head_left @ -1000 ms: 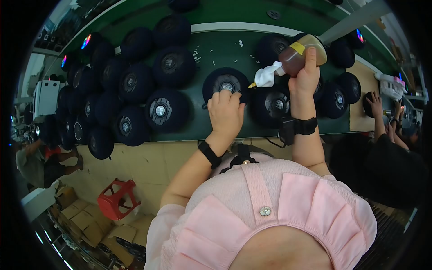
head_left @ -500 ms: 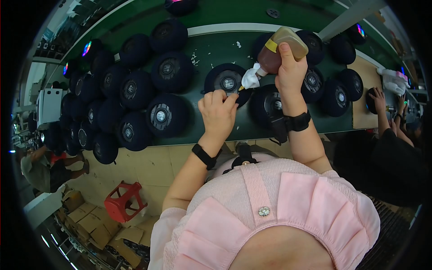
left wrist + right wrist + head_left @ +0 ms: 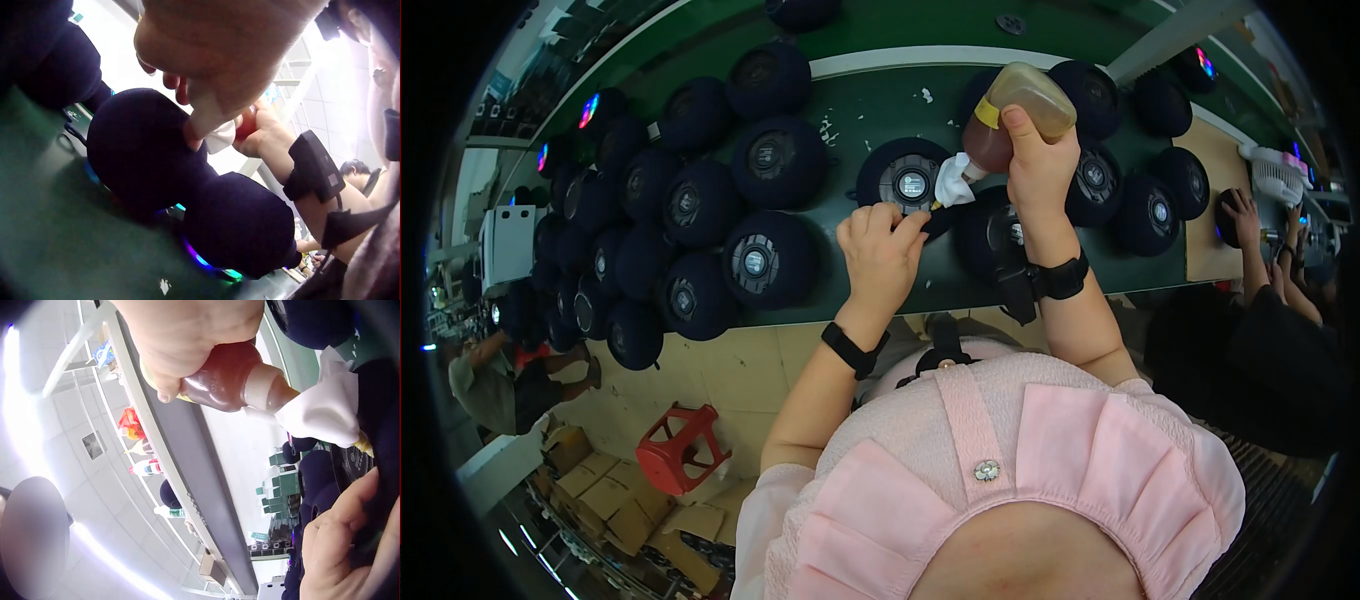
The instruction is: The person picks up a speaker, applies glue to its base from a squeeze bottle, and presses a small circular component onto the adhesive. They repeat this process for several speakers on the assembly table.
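A round navy fabric-covered speaker (image 3: pixel 878 168) sits on the green bench, its dark grooved base and silver label facing up. My left hand (image 3: pixel 878 255) grips its near edge with curled fingers; in the left wrist view the thumb lies against the fabric side. My right hand (image 3: pixel 1042 172) holds a tilted squeeze bottle (image 3: pixel 988 142) of reddish-brown liquid with a yellow band. White tissue (image 3: pixel 328 403) wraps the bottle's neck. The yellowish nozzle tip (image 3: pixel 364 447) points down at the base's rim, close beside my left fingertips.
Several similar speakers (image 3: pixel 772 262) crowd the bench on the left, and more (image 3: pixel 1145 213) stand on the right. White scraps (image 3: pixel 828 132) lie on the green bench top (image 3: pixel 855 110). A red stool (image 3: pixel 683 448) is on the floor. Another person's hand (image 3: pixel 1245 215) works at the far right.
My right hand has brought the bottle left and tipped its nozzle down to the speaker's rim. My left hand has shifted from over the label to the near edge.
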The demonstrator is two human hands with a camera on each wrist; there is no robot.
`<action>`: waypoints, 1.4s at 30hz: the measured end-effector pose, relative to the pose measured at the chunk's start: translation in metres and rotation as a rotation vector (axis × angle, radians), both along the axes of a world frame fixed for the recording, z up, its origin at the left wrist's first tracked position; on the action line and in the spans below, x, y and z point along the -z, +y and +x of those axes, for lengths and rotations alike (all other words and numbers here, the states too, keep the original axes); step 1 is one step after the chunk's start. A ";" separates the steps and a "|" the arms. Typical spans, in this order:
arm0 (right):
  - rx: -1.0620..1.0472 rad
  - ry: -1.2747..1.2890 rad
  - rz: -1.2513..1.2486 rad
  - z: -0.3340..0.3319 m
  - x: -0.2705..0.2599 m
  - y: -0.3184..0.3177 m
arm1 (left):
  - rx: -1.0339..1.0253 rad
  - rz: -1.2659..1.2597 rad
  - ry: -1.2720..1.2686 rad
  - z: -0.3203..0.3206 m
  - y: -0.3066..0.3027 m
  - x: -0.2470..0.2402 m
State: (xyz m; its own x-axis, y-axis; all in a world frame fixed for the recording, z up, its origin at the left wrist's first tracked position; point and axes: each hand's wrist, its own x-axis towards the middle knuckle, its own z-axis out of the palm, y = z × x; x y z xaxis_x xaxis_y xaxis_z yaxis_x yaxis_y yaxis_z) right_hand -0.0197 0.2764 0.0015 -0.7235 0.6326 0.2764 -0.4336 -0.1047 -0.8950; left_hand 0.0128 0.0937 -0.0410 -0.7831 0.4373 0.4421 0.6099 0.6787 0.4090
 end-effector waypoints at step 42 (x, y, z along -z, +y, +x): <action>0.173 0.038 0.150 0.005 -0.016 0.002 | -0.045 0.035 0.012 0.005 0.006 0.002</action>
State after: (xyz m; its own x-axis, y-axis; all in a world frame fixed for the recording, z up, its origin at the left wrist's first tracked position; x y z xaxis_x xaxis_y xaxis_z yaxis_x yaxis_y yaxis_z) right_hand -0.0145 0.2782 0.0172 -0.5949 0.6962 0.4017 -0.4674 0.1069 -0.8776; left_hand 0.0176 0.0998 -0.0428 -0.7963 0.3861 0.4657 0.5842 0.6909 0.4260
